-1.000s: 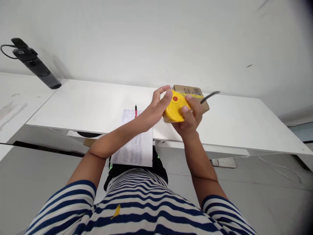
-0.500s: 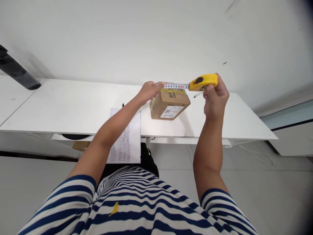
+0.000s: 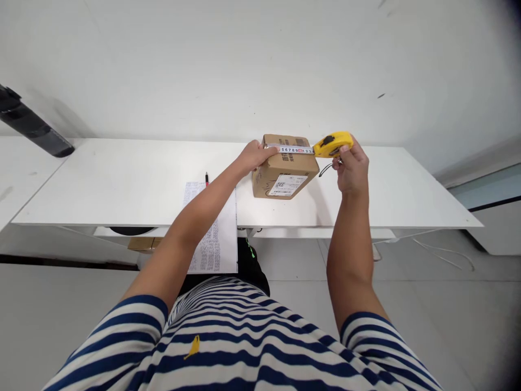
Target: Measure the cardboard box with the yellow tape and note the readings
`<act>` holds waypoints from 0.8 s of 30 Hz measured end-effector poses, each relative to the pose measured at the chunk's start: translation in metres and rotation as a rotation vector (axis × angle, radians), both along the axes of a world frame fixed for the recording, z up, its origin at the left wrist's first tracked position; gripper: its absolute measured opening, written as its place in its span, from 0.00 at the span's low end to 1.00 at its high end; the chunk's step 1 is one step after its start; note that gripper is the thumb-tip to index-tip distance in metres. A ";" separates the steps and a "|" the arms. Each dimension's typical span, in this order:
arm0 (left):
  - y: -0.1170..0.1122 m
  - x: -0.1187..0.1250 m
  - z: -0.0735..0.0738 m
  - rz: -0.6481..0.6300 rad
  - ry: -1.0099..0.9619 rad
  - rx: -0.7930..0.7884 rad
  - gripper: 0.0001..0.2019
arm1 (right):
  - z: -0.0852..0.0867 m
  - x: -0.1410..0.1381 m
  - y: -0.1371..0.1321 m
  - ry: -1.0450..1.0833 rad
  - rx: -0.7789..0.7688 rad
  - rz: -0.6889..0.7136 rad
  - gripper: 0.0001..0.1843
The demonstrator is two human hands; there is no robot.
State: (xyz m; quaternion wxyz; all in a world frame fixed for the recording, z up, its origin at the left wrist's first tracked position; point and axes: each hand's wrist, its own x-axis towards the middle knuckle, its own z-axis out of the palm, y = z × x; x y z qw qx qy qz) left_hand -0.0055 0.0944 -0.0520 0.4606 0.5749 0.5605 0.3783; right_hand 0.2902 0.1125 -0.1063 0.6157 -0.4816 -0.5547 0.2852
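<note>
A brown cardboard box (image 3: pixel 268 182) with a white label (image 3: pixel 288 185) stands on the white table. Across its top runs the pulled-out blade (image 3: pixel 296 150) of a tape measure, its numbers facing up. My left hand (image 3: pixel 254 156) is at the box's left top edge, its thumb pressing the blade's end; the hook is hidden under it. In my right hand (image 3: pixel 353 165) is the yellow case of the tape measure (image 3: pixel 334 143), just past the box's right edge, with a dark wrist cord hanging below. Both hands are closed.
Left of the box, printed sheets (image 3: pixel 220 239) overhang the front edge of the table (image 3: pixel 399 190), partly behind my left arm. A red and black pen (image 3: pixel 207 179) lies at their top. A black wrapped roll (image 3: pixel 36 125) leans at far left. Another box (image 3: pixel 141 244) sits below.
The tape measure case in my right hand has come down and slightly left, and the blade now lies lower over the box top. My left hand still pinches its end. The view has shifted slightly.
</note>
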 end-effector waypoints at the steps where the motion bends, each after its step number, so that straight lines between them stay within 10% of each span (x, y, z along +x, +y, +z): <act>1: 0.000 0.001 -0.001 0.000 0.017 0.009 0.26 | 0.000 0.001 0.000 -0.012 0.001 -0.008 0.32; 7: 0.004 -0.008 0.004 0.036 0.043 0.132 0.24 | 0.009 -0.010 -0.023 -0.025 0.145 -0.216 0.32; 15: 0.059 0.013 0.053 -0.174 0.001 0.266 0.19 | 0.015 -0.105 -0.140 -0.212 0.376 -0.723 0.39; 24: 0.108 0.023 0.045 -0.230 0.497 0.254 0.18 | 0.006 -0.151 -0.131 -0.271 0.226 -0.746 0.30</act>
